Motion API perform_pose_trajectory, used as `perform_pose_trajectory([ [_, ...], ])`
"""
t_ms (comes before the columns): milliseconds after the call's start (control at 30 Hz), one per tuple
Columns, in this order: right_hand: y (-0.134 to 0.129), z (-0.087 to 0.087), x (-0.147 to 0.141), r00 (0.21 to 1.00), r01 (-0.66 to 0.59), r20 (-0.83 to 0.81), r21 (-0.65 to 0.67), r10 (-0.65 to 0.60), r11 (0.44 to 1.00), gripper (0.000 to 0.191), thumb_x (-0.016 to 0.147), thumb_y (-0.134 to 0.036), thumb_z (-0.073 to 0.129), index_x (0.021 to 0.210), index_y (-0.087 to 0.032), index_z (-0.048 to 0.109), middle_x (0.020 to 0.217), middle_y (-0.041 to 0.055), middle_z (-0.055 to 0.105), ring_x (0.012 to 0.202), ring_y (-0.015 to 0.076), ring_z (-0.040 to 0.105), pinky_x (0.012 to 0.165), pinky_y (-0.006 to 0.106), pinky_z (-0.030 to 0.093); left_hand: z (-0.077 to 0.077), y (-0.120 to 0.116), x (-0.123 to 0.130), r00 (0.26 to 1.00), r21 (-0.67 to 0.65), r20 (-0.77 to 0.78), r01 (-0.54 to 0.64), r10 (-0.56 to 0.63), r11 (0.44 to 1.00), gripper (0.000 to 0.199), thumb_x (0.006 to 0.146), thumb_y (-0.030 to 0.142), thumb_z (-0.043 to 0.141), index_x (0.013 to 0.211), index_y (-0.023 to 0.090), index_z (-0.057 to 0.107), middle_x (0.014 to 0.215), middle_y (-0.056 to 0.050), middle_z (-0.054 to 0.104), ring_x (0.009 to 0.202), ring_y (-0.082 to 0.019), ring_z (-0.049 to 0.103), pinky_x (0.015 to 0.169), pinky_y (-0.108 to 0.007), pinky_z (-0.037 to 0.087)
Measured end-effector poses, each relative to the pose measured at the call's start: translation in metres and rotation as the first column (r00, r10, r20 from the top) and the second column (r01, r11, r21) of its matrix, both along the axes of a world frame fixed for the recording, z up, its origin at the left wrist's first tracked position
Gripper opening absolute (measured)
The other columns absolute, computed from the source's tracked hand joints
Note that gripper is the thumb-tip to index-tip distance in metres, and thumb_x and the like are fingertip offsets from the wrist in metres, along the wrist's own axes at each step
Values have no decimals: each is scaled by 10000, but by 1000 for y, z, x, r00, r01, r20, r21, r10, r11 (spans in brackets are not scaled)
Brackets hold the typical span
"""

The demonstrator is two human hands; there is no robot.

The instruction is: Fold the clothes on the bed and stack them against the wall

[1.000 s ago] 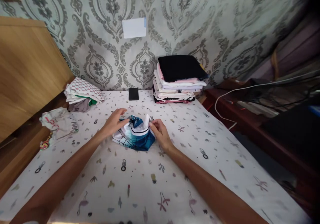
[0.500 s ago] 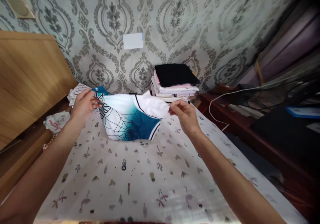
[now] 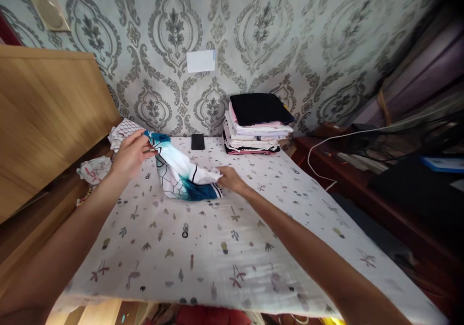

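A white and teal shirt point(image 3: 177, 170) with a black web print hangs bunched between my two hands, its lower part resting on the cloth-covered table point(image 3: 203, 247). My left hand point(image 3: 132, 153) pinches it at the upper left, by a teal part. At the other end, my right hand point(image 3: 231, 178) is closed on the white fabric beside a black-and-white striped edge. The fingertips of the right hand are partly hidden by the cloth.
Behind and to the right stands a stack of folded clothes point(image 3: 257, 122), a black one on top. A black phone-like object point(image 3: 197, 142) lies near the wall. Crumpled clothes point(image 3: 94, 169) sit at the left beside a wooden cabinet point(image 3: 54, 122). A white cable point(image 3: 311, 151) runs along the right.
My right hand has moved left and slightly down with its end of the shirt, so the fabric bunches up. The dark object behind it has come into full view.
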State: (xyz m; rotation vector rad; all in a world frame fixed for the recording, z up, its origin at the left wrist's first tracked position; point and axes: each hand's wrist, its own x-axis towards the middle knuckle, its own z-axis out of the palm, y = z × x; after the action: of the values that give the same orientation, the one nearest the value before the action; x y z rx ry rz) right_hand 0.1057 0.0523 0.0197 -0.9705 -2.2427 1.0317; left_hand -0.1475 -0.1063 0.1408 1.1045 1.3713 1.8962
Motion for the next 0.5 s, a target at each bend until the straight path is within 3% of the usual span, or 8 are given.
perform_pose_trajectory([
  [100,26,44,13,967,210,-165,96,-192,973,183,765,-151,506,781,-166,688,535,-28,560,469,137,524,510,251,447,14,9,-10,997,72,70,-21,16,997,258,719,319,739,775,230,503,731,19,645,744,-186,674,768,-431,608],
  [167,34,84,25,837,411,-468,198,-283,890,243,822,-178,474,903,-170,703,581,-19,585,478,136,538,504,254,465,26,11,-6,997,155,81,-29,16,988,251,726,318,734,774,236,501,748,20,638,829,-205,686,824,-472,600],
  [233,25,119,41,707,529,-669,285,-230,800,285,887,-231,468,1039,-181,704,639,-6,620,513,143,577,521,268,499,36,6,6,999,225,49,-23,12,974,208,743,322,710,772,236,522,801,13,646,907,-214,680,870,-482,584],
  [300,0,138,60,643,614,-747,369,-171,698,300,917,-268,487,1110,-197,707,727,19,676,613,167,648,600,305,553,40,-7,21,1000,251,-14,-15,19,968,140,760,318,676,776,238,562,868,3,659,950,-214,661,903,-466,567],
  [333,-15,138,70,631,653,-760,411,-157,636,298,916,-269,508,1121,-206,715,824,40,717,726,189,693,690,336,579,40,-15,27,998,244,-58,-18,33,970,100,765,310,656,779,238,587,909,-5,665,968,-214,651,914,-447,557],
  [400,-48,122,94,658,682,-735,491,-163,541,292,892,-249,560,1123,-207,733,1047,69,751,997,243,708,900,407,563,32,-35,35,973,170,-230,3,36,985,60,768,288,621,766,229,630,994,-24,675,1006,-223,632,920,-392,536],
  [467,-76,89,121,734,637,-646,549,-209,541,308,878,-210,572,1136,-238,737,1104,50,756,1037,240,711,927,391,559,17,-57,34,843,-56,-525,102,-116,993,84,764,284,611,733,216,648,1007,-32,688,987,-231,631,878,-341,527],
  [500,-89,70,134,819,544,-526,586,-229,601,318,873,-192,574,1139,-252,738,1097,47,761,1007,230,723,883,357,575,8,-67,32,711,-235,-650,147,-268,961,106,767,291,605,705,212,640,946,-26,695,923,-225,640,821,-315,529],
])
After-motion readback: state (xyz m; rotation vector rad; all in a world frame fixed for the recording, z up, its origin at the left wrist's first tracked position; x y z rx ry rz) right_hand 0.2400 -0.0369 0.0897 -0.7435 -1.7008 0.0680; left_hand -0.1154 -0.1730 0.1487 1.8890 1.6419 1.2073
